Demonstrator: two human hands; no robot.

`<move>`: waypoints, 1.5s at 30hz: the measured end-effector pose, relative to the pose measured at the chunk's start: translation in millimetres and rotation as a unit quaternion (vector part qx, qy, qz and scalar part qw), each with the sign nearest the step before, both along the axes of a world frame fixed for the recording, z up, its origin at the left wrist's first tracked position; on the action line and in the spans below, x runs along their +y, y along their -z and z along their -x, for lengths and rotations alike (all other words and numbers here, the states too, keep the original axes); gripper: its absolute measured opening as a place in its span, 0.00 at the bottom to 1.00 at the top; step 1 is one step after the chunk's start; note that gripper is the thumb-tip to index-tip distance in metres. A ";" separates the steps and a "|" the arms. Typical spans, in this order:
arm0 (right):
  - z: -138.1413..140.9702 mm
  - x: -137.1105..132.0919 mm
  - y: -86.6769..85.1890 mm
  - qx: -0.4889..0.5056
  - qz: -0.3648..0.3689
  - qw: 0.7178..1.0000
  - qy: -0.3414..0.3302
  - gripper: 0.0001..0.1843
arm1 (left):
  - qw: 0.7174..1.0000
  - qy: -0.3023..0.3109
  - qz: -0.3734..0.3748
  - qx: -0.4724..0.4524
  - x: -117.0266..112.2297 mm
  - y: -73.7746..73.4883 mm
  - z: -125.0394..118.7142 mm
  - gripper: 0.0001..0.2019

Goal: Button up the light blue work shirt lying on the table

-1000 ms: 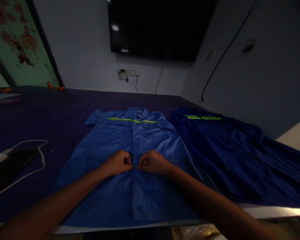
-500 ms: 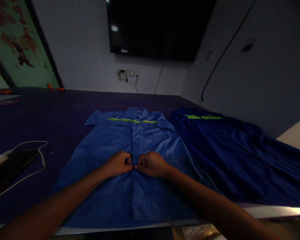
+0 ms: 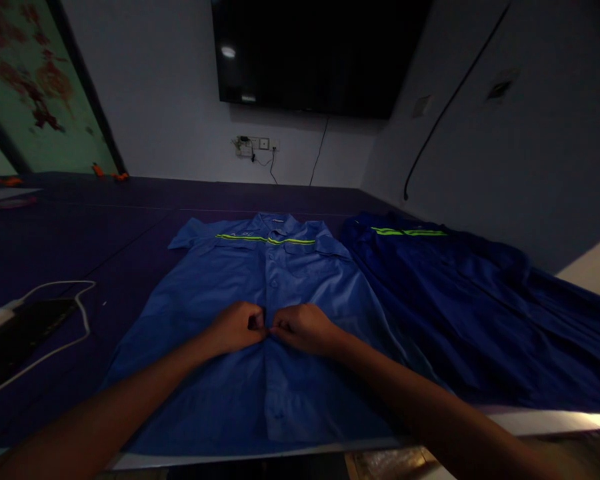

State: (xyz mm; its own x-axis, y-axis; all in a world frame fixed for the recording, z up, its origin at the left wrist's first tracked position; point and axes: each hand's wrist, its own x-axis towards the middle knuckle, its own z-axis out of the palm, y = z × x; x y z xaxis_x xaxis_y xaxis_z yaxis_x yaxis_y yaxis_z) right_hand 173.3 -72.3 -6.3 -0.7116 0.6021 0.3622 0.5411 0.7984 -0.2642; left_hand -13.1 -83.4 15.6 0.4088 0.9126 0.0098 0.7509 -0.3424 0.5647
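A light blue short-sleeved shirt (image 3: 240,280) with a yellow-green stripe across the chest lies flat on the dark purple table (image 3: 130,207), collar away from me. My left hand (image 3: 235,327) and my right hand (image 3: 303,327) meet at the middle of its button placket. Both are closed, fingertips pinching the placket fabric, knuckles almost touching. What sits between the fingertips is too small to make out.
A darker blue garment (image 3: 470,293) with the same stripe lies spread to the right of the shirt. A white cable (image 3: 60,293) and a dark flat device (image 3: 15,333) lie at the left. A black screen (image 3: 320,57) hangs on the far wall.
My right hand has closed the small gap to my left hand at the placket. The shirt has not shifted.
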 end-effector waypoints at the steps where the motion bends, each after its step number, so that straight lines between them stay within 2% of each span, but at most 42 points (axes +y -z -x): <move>1: -0.9 0.0 -1.6 -0.012 -0.006 1.000 -0.007 0.02 | 1.000 0.000 -0.002 0.002 -0.2 -0.1 -0.2 0.04; 6: -4.3 0.3 -8.4 -0.069 -0.011 0.997 -0.017 0.04 | 1.000 -0.005 -0.007 0.011 -1.0 -1.1 -1.7 0.06; 11: -4.9 0.1 -11.7 -0.087 0.016 0.996 -0.001 0.05 | 1.000 -0.004 -0.010 0.011 -1.5 -1.3 -2.0 0.05; 18: -2.4 2.4 -5.4 -0.019 0.098 0.994 0.045 0.04 | 0.999 -0.009 -0.024 0.025 -4.4 -0.4 -3.4 0.05; 25: -0.8 3.6 -1.4 0.032 0.158 0.984 0.071 0.04 | 0.996 -0.005 -0.068 0.056 -9.6 -3.6 -7.3 0.05; 38: 0.0 3.8 -2.2 0.070 0.190 0.976 0.086 0.05 | 0.983 0.023 -0.134 0.124 -14.1 -4.6 -10.0 0.05; 41: 0.6 5.3 0.4 0.096 0.234 0.964 0.079 0.06 | 0.982 0.026 -0.143 0.120 -14.1 -3.9 -9.8 0.05; 45: 1.4 5.7 0.9 0.144 0.330 0.931 0.065 0.10 | 0.981 0.027 -0.158 0.109 -15.4 -4.4 -10.2 0.04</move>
